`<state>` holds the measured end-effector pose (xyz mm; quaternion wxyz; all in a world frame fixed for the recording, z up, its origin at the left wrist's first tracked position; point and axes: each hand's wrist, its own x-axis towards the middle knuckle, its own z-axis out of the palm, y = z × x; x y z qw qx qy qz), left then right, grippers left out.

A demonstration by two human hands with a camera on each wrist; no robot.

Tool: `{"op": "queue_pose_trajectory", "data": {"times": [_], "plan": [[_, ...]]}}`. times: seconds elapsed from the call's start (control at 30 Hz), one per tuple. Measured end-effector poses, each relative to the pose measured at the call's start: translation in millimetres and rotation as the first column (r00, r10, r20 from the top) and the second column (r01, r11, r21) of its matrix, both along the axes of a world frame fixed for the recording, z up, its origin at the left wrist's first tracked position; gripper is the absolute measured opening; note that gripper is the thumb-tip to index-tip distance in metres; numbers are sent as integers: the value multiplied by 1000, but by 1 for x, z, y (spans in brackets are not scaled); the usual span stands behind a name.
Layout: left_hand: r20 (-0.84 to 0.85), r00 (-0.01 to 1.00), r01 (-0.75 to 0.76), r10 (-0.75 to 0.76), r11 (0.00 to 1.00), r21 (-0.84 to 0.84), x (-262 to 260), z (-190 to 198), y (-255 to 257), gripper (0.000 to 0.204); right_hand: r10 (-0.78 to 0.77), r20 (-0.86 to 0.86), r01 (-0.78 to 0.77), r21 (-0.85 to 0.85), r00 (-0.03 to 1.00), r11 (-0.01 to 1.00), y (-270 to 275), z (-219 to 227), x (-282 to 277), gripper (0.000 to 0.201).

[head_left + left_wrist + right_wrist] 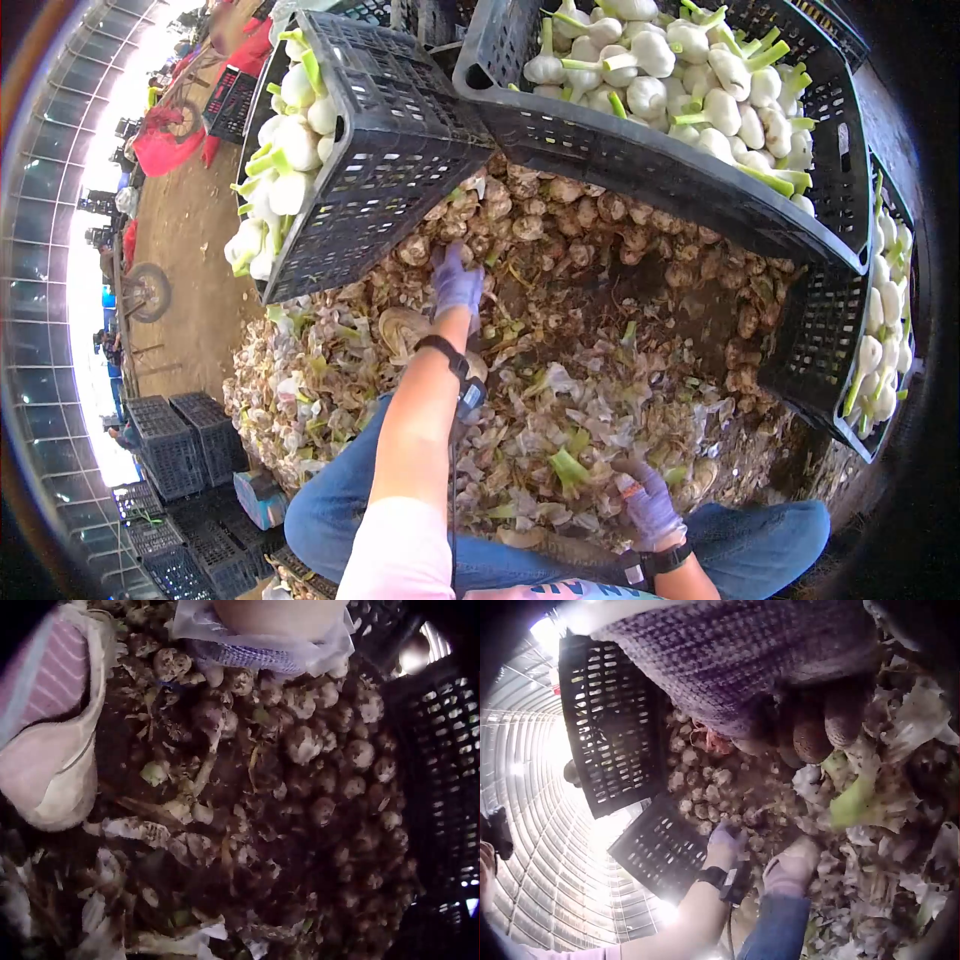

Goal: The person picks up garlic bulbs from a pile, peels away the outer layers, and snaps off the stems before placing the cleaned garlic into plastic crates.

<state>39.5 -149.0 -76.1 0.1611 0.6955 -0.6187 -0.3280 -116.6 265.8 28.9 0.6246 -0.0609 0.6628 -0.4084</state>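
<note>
In the head view my left hand [458, 285], in a purple knit glove, reaches to the heap of dirty, untrimmed garlic bulbs [530, 225]. Its fingers extend forward, fingertips right at the bulbs. Only the glove's cuff [262, 656] shows at the top of the left wrist view, above soil-covered bulbs. My right hand [650, 508], gloved alike, hovers low over the peelings near my knee. In the right wrist view its curled fingers [810, 735] have dirt-browned tips, with something orange-red [712, 741] beside them. Whether this hand holds anything, I cannot tell.
Black plastic crates of trimmed white garlic stand at the left [385, 150], the back [660, 150] and the right [820, 340]. Garlic skins and leaf scraps [560, 420] cover the ground around a shoe [403, 333]. More crates [165, 445] are stacked at lower left.
</note>
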Motion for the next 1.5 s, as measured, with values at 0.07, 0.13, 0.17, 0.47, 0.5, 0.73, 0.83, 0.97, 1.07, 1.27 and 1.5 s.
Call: {"op": "queue_pose_trajectory", "data": {"times": [0.07, 0.13, 0.17, 0.47, 0.5, 0.73, 0.83, 0.97, 1.07, 1.27, 1.5], "plan": [[87, 995, 39, -41, 999, 25, -7, 3, -2, 56, 41, -55, -42, -16, 998, 999, -1, 2, -2, 25], [259, 958, 107, -121, 992, 67, -22, 36, 3, 55, -133, 43, 135, -49, 990, 990, 1, 6, 1, 26], [216, 968, 101, -128, 986, 132, -38, 66, 15, 55, -140, 38, 142, -52, 989, 989, -1, 11, 1, 26], [-938, 344, 581, -34, 793, 184, -85, 135, 156, 69, -177, -181, 110, -328, 967, 938, -26, 53, -8, 33], [-970, 230, 622, 81, 754, 211, -86, 172, 180, 73, -233, -233, 128, -394, 944, 910, -34, 68, -8, 32], [-843, 304, 616, -444, 767, -182, -64, 252, 283, 72, -468, 175, 465, -628, 866, 624, -20, 154, -3, 34], [-708, 298, 602, -641, 701, -382, -48, 258, 307, 73, -444, 191, 453, -646, 875, 615, -3, 169, 3, 32], [-619, 297, 574, -727, 654, -492, -32, 274, 330, 75, -403, 173, 406, -676, 899, 615, 15, 180, 10, 28], [-659, 343, 595, -669, 698, -399, -22, 279, 344, 72, -311, 123, 313, -655, 942, 688, 27, 193, 4, 27], [-911, 328, 596, -250, 803, -5, -17, 285, 362, 74, -184, 58, 183, -568, 981, 803, 43, 213, -1, 24], [-979, 177, 663, 100, 723, 194, -15, 284, 362, 61, -69, -22, 46, -546, 997, 836, 48, 195, -8, 27]]}}
